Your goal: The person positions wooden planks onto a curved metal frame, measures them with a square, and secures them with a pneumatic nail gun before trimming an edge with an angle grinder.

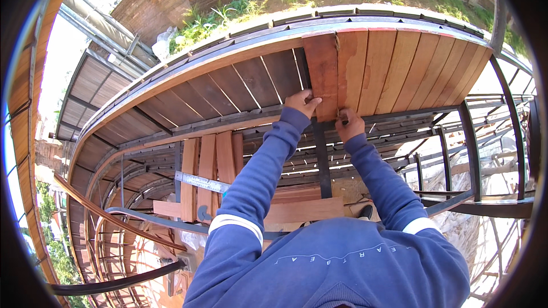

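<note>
A reddish-brown wooden board (321,74) lies across the curved frame, at the left end of a row of lighter boards (394,68). My left hand (302,103) grips the near left corner of this board, its thumb on the wood. At the near right corner, beside the seam with the adjoining board, is my right hand (350,125). Its fingers are curled closed around a small dark thing, mostly hidden, whose kind I cannot make out. Left of the reddish board, dark slats (228,88) with bright gaps show below the frame.
Loose planks (206,165) and a metal ruler (201,182) lie left of my left arm. Another plank (305,211) is close to my body. Dark metal posts (471,148) rise at the right. A curved rail (114,217) runs at the lower left. Grass (228,14) grows beyond the frame.
</note>
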The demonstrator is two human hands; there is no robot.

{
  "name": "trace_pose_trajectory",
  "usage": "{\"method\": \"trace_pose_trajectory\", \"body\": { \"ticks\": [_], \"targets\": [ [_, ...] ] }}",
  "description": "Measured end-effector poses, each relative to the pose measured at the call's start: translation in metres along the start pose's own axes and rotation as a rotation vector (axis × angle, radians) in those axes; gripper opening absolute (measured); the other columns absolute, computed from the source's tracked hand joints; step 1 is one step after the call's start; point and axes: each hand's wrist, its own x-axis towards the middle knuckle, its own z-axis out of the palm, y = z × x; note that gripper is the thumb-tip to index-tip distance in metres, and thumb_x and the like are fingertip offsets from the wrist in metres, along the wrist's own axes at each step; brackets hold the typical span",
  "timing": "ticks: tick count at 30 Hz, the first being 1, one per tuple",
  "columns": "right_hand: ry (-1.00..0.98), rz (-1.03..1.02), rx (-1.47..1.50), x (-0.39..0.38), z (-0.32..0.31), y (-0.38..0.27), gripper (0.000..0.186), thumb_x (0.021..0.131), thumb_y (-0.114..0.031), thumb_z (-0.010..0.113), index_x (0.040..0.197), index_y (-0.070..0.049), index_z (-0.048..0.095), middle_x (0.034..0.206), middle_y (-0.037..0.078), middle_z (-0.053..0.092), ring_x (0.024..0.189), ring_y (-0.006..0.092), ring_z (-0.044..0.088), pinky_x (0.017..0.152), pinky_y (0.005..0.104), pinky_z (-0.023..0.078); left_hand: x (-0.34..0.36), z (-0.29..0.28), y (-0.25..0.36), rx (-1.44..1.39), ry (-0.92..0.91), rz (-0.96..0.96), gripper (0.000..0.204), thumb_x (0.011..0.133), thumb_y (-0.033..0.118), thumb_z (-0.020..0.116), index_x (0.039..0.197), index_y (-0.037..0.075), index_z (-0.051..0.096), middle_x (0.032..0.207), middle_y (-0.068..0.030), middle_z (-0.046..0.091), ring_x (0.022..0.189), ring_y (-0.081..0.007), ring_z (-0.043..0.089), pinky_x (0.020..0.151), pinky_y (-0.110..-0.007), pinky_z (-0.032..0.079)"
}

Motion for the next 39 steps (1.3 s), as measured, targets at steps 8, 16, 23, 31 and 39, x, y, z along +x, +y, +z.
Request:
{"method": "trace_pose_trajectory", "body": {
  "ticks": [8,16,23,31,39],
  "targets": [
    [0.002,-0.002,-0.015,-0.011,-0.009,0.019,0.018,0.075,-0.002,0.065,0.091,-0.003,0.058,0.083,0.013,0.064,0.082,0.0336,0.065,0.074,0.0408,0.051,0.0,-0.001,0.0,0.005,-0.005,-0.023,0.025,0.087,0.021,0.073,0.101,0.0,0.071,0.085,-0.0125,0.073,0.074,-0.0187,0.068,0.071,-0.033,0.054],
    [-0.116,0.011,0.069,0.001,-0.023,0.018,0.017,0.077,-0.003,0.066,0.094,-0.003,0.062,0.084,0.013,0.067,0.082,0.0289,0.067,0.075,0.0372,0.052,0.004,0.002,-0.009,0.052,0.001,0.069,0.028,0.086,0.028,0.073,0.096,0.002,0.069,0.085,-0.0196,0.071,0.078,-0.035,0.069,0.072,-0.04,0.055],
    [0.168,-0.162,0.088,0.072,-0.07,-0.1,0.012,0.086,-0.011,0.069,0.091,-0.002,0.064,0.081,0.013,0.068,0.074,0.0243,0.068,0.067,0.035,0.054,0.007,-0.005,-0.006,0.25,0.006,0.109,0.032,0.083,0.033,0.076,0.087,0.002,0.069,0.078,-0.016,0.07,0.074,-0.0316,0.069,0.069,-0.039,0.054],
    [0.26,-0.512,-0.167,0.137,-0.074,-0.158,0.016,0.089,-0.016,0.068,0.085,-0.003,0.059,0.079,0.014,0.062,0.069,0.0342,0.062,0.062,0.0415,0.05,0.015,-0.01,0.0,0.375,-0.061,0.106,0.034,0.083,0.036,0.074,0.086,0.003,0.069,0.081,-0.0168,0.071,0.078,-0.0348,0.069,0.072,-0.042,0.054],
    [0.271,-0.543,-0.159,0.135,-0.07,-0.16,0.015,0.091,-0.014,0.066,0.085,-0.004,0.057,0.08,0.015,0.06,0.071,0.0378,0.06,0.063,0.0451,0.049,0.014,-0.01,-0.001,0.39,-0.071,0.114,0.035,0.083,0.037,0.073,0.085,0.003,0.068,0.081,-0.0178,0.07,0.078,-0.0354,0.069,0.072,-0.043,0.054]
  ]
}}
